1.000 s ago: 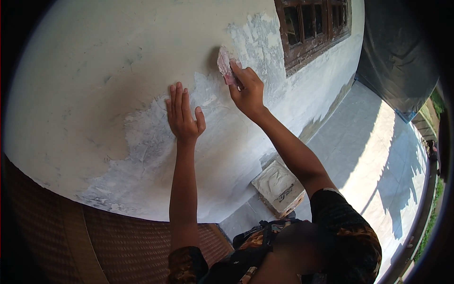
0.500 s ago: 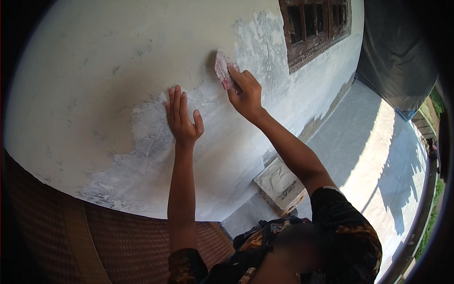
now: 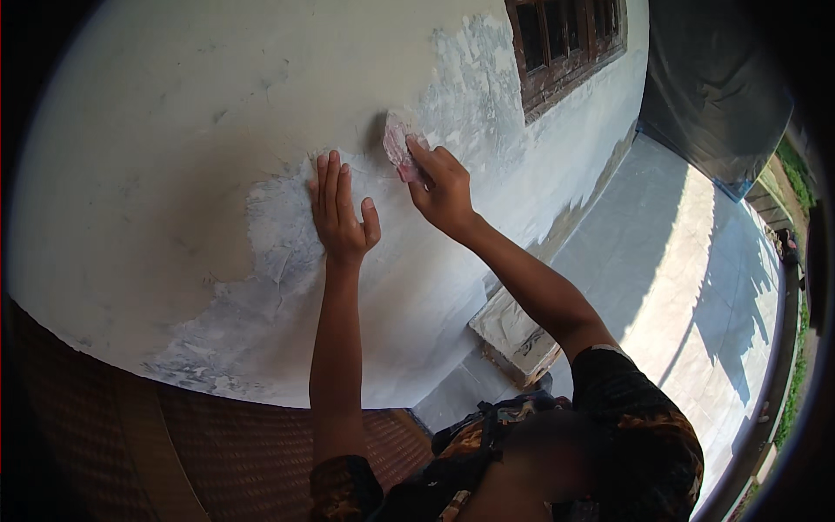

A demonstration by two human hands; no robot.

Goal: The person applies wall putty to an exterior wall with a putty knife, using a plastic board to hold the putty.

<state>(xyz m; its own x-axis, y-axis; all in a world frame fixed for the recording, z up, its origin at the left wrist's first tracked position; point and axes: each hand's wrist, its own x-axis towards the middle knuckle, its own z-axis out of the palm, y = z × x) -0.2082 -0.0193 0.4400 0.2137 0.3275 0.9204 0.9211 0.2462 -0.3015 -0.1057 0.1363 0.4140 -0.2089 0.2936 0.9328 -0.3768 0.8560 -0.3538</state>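
Note:
My right hand grips a flat, pinkish putty spreader caked with white filler. The spreader is at the wall, close to the border between a cream coat and a patchy grey-white area. My left hand rests against the same wall, to the left of the spreader. Its fingers are stretched upward and the thumb stands apart, with nothing held. Below my right forearm, a white-smeared block or container sits on the floor by the wall.
A brown wooden window is set in the wall at upper right. A dark sheet hangs beyond it. Grey floor tiles run along the right, partly sunlit. A brown woven surface lies at lower left.
My right hand has moved a little down and left with the spreader. My left hand stays on the wall at nearly the same spot. The view has shifted slightly.

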